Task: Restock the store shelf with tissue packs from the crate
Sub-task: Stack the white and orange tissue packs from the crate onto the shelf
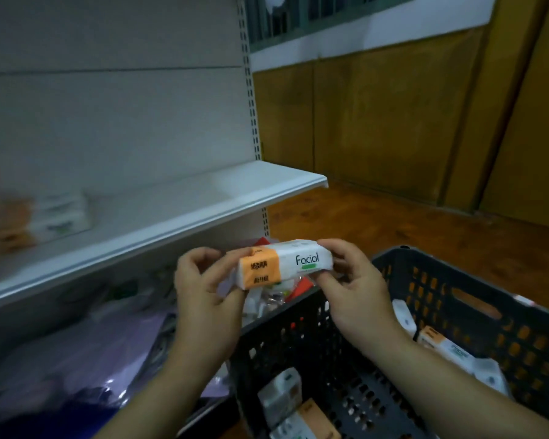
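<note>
Nearest, low in view: black crate, with spare packs lying loose on its floor, so stock not yet used up. Just above its near-left corner, held level in the air between both hands: one tissue pack, off the crate and not yet on the shelf. Left grip clamped on the orange end, fingers curled round it; right grip pinched on the white end likewise. Probably taken by the ends to keep the printed face up and to square the pack before setting it down. Reads "Facial" in dark green on the white half, with a small green mark beneath; dark Chinese characters on the orange band, too soft to read out. Beyond and to the left, white shelf, carrying a blurred stack of matching packs at its far-left end, likely the row to be extended. Under the shelf, purple bags and mixed clutter, seemingly no part of the job.
</note>
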A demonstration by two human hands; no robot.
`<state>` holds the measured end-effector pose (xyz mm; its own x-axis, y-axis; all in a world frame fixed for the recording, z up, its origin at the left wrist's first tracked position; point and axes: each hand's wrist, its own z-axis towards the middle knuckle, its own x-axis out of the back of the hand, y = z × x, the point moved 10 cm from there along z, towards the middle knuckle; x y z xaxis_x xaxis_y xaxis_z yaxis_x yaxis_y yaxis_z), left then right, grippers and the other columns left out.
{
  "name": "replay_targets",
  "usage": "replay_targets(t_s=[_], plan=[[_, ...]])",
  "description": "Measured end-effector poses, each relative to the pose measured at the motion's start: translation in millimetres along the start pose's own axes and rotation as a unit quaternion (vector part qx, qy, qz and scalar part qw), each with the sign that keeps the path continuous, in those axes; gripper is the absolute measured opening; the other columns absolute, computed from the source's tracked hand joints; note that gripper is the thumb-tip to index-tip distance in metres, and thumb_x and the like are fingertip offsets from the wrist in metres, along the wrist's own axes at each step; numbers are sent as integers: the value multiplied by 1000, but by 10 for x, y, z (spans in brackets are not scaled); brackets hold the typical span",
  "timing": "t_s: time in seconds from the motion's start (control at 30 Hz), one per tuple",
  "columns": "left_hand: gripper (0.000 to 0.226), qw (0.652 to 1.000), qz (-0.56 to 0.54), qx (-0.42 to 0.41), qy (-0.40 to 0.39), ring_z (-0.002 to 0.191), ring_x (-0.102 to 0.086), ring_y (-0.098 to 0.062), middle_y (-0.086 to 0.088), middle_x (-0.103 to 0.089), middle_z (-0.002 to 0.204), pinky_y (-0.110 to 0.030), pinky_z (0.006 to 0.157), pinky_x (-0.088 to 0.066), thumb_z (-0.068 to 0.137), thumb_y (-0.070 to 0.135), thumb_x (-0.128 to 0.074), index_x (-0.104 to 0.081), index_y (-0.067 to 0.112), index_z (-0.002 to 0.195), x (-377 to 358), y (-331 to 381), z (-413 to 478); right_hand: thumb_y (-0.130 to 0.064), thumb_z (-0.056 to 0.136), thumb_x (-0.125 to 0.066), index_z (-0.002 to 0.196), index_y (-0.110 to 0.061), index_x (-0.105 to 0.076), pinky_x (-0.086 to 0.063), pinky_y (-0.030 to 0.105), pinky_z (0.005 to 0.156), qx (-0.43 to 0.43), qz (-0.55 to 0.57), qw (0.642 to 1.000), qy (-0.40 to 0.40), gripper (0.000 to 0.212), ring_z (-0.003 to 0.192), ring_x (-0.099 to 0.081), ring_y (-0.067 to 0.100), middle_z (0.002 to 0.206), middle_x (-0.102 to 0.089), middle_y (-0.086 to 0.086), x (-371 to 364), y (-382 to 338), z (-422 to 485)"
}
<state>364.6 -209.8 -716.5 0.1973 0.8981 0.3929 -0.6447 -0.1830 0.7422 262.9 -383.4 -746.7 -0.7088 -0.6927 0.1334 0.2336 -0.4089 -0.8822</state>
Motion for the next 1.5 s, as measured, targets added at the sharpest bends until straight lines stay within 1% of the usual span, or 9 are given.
replay_targets(t_s=[0.17, 0.3, 0.4, 0.6, 0.7, 0.93, 1.03, 1.33, 1.5], plan=[[56, 997, -70, 12, -35, 88, -53, 13, 11, -47, 105, 2, 71, -41, 81, 2, -66, -49, 47, 110, 258, 23, -40, 7, 84, -59, 95, -47, -55, -53, 17, 77, 78, 14, 997, 1, 55, 105, -59, 9, 115, -56, -3, -213, -380, -71], [56, 994, -106, -6, 2, 94, -57, 9, 9, -49, 115, -1, 75, -44, 78, -1, -68, -51, 43, 109, 496, 40, -48, -16, 73, -67, 94, -54, -49, -53, 29, 91, 116, -9, 993, -16, 47, 117, -52, 11, 118, -44, -23, -477, -608, -65], [46, 993, -90, -17, 73, 89, -59, 5, 1, -55, 114, -4, 75, -44, 81, 0, -65, -57, 40, 101, 807, 32, 3, -22, 76, -64, 96, -56, -50, -51, 21, 90, 137, -1, 990, -19, 42, 117, -51, 7, 119, -42, -25, -673, -762, -104], [40, 991, -3, -27, 130, 91, -55, 10, 17, -47, 108, -3, 75, -45, 84, 11, -65, -53, 47, 98, 1487, -41, 72, -7, 85, -65, 89, -43, -57, -44, 4, 79, 114, 42, 991, -49, 37, 106, -52, 3, 108, -46, -19, -1374, -974, 33], [31, 985, 79, 12, 152, 91, -53, 5, 12, -43, 107, -9, 77, -46, 87, 16, -62, -55, 37, 110, 1907, -207, 98, -13, 87, -65, 86, -35, -60, -40, 4, 81, 109, 11, 991, -80, 22, 94, -53, 1, 98, -47, -18, -1888, -1075, 120], [46, 897, 401, -11, 186, 119, -44, -37, -18, -52, 124, -45, 97, -37, 76, 16, -74, -62, 8, 119, 2605, -356, 85, -15, 87, -64, 93, -13, -69, -31, -2, 70, 125, -87, 983, -106, 9, 76, -45, 6, 92, -49, -1, -2545, -1097, 245], [65, 860, 482, 63, 156, 141, -16, -37, -15, -30, 150, -51, 113, -15, 81, 33, -67, -42, 16, 139, 2819, -623, 152, -17, 89, -62, 98, -13, -69, -30, 7, 67, 126, -118, 978, -117, 12, 80, -47, 10, 94, -48, -1, -2721, -1121, 294], [69, 865, 472, 91, 144, 145, 5, -28, -5, -14, 157, -47, 116, 4, 86, 49, -52, -25, 28, 146, 2858, -812, 166, -23, 93, -54, 108, -19, -63, -39, 23, 80, 90, -203, 964, -146, 18, 98, -55, 23, 111, -52, 6, -3115, -1081, 509], [72, 880, 454, 42, 134, 146, 8, -24, -2, -9, 158, -48, 115, 8, 87, 50, -50, -20, 28, 148, 2581, -516, 161, -28, 92, -57, 125, -23, -53, -33, 16, 87, 105, -162, 971, -143, 33, 100, -42, 7, 116, -40, -5, -2799, -1034, 422]])
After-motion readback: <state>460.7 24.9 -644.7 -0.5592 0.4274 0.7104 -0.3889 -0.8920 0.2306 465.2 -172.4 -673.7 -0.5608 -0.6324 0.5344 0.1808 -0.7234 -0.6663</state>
